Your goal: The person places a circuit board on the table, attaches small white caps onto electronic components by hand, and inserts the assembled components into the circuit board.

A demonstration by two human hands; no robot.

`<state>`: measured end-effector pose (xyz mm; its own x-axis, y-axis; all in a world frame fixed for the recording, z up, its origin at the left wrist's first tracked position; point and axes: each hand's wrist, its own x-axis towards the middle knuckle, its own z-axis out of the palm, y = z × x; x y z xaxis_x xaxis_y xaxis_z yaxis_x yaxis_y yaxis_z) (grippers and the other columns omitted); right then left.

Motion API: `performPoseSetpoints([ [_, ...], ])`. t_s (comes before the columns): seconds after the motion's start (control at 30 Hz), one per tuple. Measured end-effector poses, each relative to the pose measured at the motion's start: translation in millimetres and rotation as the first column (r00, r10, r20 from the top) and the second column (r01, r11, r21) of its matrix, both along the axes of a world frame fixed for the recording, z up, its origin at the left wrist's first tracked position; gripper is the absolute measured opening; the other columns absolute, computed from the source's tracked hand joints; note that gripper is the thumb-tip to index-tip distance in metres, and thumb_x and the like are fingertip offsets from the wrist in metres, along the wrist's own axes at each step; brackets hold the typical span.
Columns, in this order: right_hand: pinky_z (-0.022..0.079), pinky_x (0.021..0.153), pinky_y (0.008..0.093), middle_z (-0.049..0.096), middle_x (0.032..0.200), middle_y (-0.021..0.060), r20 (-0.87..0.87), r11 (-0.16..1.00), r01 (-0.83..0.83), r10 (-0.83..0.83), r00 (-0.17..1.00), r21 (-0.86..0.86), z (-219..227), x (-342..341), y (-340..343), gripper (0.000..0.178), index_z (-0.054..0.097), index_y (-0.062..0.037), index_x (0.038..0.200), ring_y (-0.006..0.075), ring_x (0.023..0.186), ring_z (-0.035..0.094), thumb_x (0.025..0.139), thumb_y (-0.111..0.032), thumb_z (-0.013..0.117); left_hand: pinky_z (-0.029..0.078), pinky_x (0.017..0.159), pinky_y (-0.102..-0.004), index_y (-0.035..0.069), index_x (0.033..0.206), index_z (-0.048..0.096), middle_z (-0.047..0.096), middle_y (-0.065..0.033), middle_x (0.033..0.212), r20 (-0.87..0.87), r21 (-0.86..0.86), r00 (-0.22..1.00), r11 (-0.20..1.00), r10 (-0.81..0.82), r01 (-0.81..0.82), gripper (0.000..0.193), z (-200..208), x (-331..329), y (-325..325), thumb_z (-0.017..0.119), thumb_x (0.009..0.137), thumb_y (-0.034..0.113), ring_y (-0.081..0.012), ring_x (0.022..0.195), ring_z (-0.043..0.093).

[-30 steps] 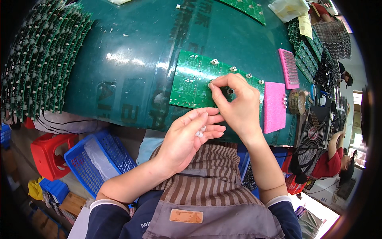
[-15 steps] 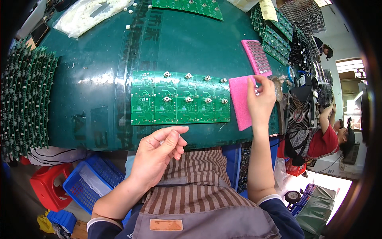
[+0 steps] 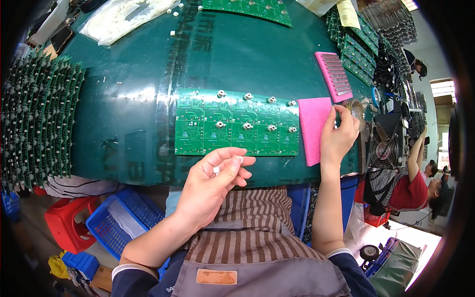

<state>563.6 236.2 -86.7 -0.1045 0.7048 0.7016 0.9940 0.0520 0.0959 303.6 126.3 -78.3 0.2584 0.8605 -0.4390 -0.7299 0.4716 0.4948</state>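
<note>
A green circuit board (image 3: 237, 138) lies on the table before me, with several small metal-topped round parts standing on it in two rows. My left hand (image 3: 210, 180) is at the board's near edge, fingers curled, with a small white plastic piece (image 3: 240, 159) between thumb and fingertips. A second white piece (image 3: 216, 170) shows inside the same hand. My right hand (image 3: 340, 136) is at the right edge of a pink foam pad (image 3: 313, 131), thumb and fingers bent toward each other. Small shiny bits show beside its fingertips; whether it grips one is hidden.
A second pink foam block (image 3: 334, 74) holds rows of small metal parts. Stacked circuit boards (image 3: 42, 119) stand at the left, more boards (image 3: 358, 62) at the far right. A bag of white pieces (image 3: 118, 20) lies at the back left. A fan (image 3: 385, 147) and another person (image 3: 413, 185) are at the right.
The whole view has shifted, moving the scene rightward. White pieces now show in my left hand, at its fingertips and inside. My right hand has drawn slightly nearer, its fingers more bent.
</note>
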Motion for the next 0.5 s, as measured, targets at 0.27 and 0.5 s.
performPoseSetpoints([
  [0.27,0.048,0.077,0.0279,0.061,0.09,0.0125,-0.998,0.553,-0.833,0.054,0.041,-0.005,31.6,-104.3,-75.4,0.013,0.061,0.0031,0.09,0.019,0.086,0.059,0.079,0.009,0.062,0.049,0.075,-0.0244,-0.001,0.11,0.06,0.063,-0.0105,0.101,0.037,-0.02,0.998,0.999,0.049,-0.049,0.024,-1.7,2.2,0.1,0.06,0.088,0.011,-0.012,0.083,0.058],
  [0.5,0.049,0.075,0.0283,0.062,0.089,0.0109,-0.941,0.466,-0.876,0.226,0.253,-0.124,25.8,-103.4,-69.7,0.014,0.064,0.002,0.086,0.0189,0.087,0.058,0.074,0.008,0.068,0.049,0.075,-0.0232,-0.002,0.112,0.059,0.064,-0.0088,0.097,0.054,-0.041,0.997,0.998,0.054,-0.051,0.028,-1.5,-0.1,0.2,0.062,0.087,0.01,-0.0114,0.084,0.059],
])
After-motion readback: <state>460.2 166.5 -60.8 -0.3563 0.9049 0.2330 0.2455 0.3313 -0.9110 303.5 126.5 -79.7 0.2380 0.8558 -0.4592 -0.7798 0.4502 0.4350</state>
